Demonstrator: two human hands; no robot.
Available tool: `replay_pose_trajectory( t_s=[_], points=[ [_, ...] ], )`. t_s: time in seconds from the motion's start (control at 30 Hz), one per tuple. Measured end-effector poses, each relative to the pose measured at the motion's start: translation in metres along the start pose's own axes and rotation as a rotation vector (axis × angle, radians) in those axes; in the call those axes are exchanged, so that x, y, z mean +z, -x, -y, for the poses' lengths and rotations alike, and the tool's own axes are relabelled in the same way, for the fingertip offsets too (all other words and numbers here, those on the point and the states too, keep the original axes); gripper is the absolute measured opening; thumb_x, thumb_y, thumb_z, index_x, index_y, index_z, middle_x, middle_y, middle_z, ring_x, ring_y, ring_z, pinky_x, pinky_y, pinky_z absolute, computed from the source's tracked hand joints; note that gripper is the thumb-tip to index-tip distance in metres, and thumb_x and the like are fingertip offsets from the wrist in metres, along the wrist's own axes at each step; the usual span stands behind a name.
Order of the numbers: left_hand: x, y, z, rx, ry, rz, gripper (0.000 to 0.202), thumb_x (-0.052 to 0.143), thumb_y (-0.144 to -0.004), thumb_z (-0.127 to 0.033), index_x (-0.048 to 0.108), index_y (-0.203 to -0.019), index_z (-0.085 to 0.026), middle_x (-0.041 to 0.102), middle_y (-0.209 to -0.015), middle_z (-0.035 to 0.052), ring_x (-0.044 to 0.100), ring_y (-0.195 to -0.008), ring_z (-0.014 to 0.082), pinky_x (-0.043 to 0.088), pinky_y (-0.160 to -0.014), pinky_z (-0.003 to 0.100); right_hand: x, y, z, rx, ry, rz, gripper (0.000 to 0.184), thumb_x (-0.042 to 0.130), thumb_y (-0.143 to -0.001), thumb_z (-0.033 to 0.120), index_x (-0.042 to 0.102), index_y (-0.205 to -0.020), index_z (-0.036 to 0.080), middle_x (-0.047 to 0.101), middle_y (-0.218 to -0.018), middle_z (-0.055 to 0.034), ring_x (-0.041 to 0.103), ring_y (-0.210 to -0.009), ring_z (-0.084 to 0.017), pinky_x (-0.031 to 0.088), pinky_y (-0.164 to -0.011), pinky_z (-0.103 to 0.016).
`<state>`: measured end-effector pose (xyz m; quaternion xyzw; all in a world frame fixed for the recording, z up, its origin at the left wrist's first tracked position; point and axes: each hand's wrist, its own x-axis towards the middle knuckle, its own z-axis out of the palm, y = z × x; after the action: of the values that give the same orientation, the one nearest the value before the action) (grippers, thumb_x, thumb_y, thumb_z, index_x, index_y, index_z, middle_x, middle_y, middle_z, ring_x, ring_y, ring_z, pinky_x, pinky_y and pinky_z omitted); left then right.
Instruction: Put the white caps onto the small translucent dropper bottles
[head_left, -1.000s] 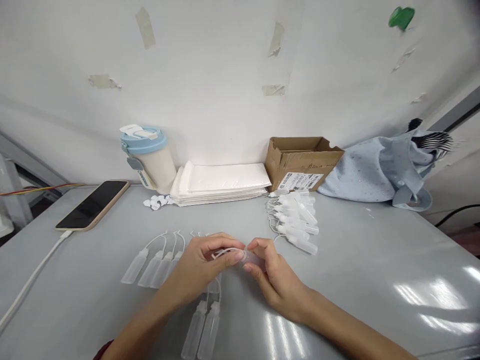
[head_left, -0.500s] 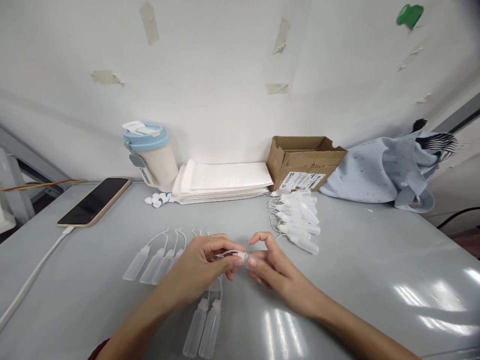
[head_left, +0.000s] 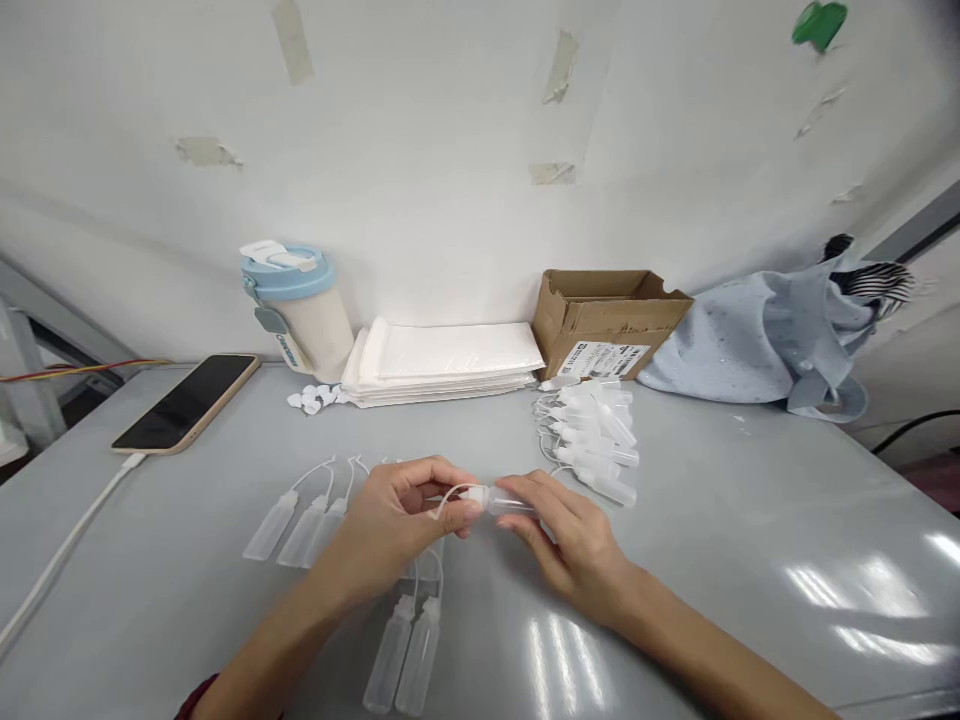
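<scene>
A small translucent squeeze bottle [head_left: 504, 501] lies sideways between my two hands above the table. My left hand [head_left: 416, 510] pinches its white cap end, from which a thin white strap curves back over the fingers. My right hand [head_left: 566, 530] grips the bottle's body from the other side. Under and beside my left hand lie several similar bottles [head_left: 271, 525] with straps pointing away from me, some partly hidden. Nearer to me are two more bottles [head_left: 418, 655] side by side. A pile of like bottles [head_left: 596, 440] lies beyond my right hand.
On the grey table [head_left: 690, 560] a phone [head_left: 187, 402] with a white cable lies at left. Along the wall stand a blue-lidded cup [head_left: 307, 310], small white pieces [head_left: 313, 399], stacked white packets [head_left: 450, 360], a cardboard box [head_left: 607, 325] and a light blue bag [head_left: 742, 340].
My right hand has closed its raised index finger down around the bottle's body, and more of the bottle shows between the hands. My left hand keeps its hold on the cap end.
</scene>
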<state>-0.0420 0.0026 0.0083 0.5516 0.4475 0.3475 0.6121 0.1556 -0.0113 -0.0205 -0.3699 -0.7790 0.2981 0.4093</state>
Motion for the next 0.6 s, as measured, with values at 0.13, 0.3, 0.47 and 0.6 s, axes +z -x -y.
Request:
replay_pose_trajectory(
  t_s=[0.13, 0.3, 0.47, 0.6],
  points=[
    [0.004, 0.003, 0.002, 0.062, 0.004, 0.009, 0.005, 0.068, -0.076, -0.023, 0.068, -0.075, -0.018, 0.059, -0.073, -0.0016, 0.057, -0.063, 0.011, 0.049, -0.06, 0.023, 0.0, -0.005, 0.005, 0.477, -0.503, 0.157, 0.032, 0.047, -0.091, 0.041, 0.057, -0.075, 0.016, 0.041, -0.058, 0.0039, 0.033, -0.044, -0.007, 0.032, -0.039, -0.021],
    [0.004, 0.001, 0.004, 0.055, -0.065, -0.031, 0.008, 0.068, -0.077, -0.026, 0.069, -0.078, -0.018, 0.061, -0.07, -0.0013, 0.058, -0.061, 0.0114, 0.049, -0.059, 0.023, 0.001, -0.007, 0.007, 0.599, -0.654, 0.179, 0.037, 0.047, -0.09, 0.044, 0.055, -0.068, 0.015, 0.042, -0.056, 0.0044, 0.032, -0.041, -0.005, 0.034, -0.039, -0.02],
    [0.002, -0.001, 0.004, -0.006, -0.13, -0.014, 0.019, 0.061, -0.082, -0.036, 0.068, -0.087, -0.019, 0.064, -0.067, -0.0014, 0.061, -0.063, 0.0131, 0.049, -0.065, 0.026, 0.002, -0.001, 0.002, -0.014, 0.007, -0.063, 0.018, 0.052, -0.089, 0.015, 0.062, -0.105, 0.014, 0.061, -0.084, -0.0072, 0.057, -0.071, -0.014, 0.047, -0.061, -0.025],
    [0.002, -0.001, 0.003, -0.039, -0.14, 0.058, 0.024, 0.058, -0.084, -0.038, 0.068, -0.083, -0.017, 0.063, -0.061, -0.0013, 0.061, -0.058, 0.0131, 0.049, -0.06, 0.025, 0.005, 0.003, -0.003, -0.292, 0.167, -0.136, 0.033, 0.052, -0.087, 0.003, 0.055, -0.118, 0.012, 0.061, -0.096, -0.0123, 0.059, -0.087, -0.017, 0.049, -0.072, -0.026]
  ],
)
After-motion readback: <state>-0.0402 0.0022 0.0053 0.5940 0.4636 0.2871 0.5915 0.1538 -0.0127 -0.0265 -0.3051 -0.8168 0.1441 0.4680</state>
